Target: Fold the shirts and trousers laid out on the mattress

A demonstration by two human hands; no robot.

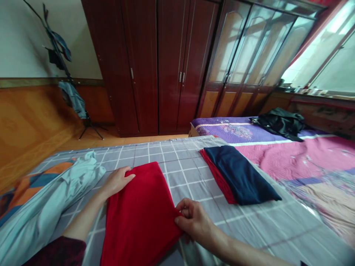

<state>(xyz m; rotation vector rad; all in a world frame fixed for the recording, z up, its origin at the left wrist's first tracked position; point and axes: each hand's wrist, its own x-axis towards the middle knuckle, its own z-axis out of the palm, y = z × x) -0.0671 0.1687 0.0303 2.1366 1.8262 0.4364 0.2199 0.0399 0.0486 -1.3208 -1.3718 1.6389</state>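
Observation:
A red cloth (141, 214), folded into a rough rectangle, lies on the grey checked bed cover (183, 166) in front of me. My left hand (118, 181) rests on its upper left edge, the fingertips on the fabric and the thumb apart from them. At the right edge of the cloth, my right hand (191, 218) pinches the fabric between thumb and bent fingers. To the right, a dark blue folded cloth (244, 175) lies partly over another folded red cloth (216, 175).
Pale green fabric (61, 199) and an orange and blue striped cloth (41, 183) lie at the left. A second bed with a purple and pink cover (266, 153) holds a black garment (280, 122). Behind stand dark red wardrobes (141, 66) and a coat stand (62, 62).

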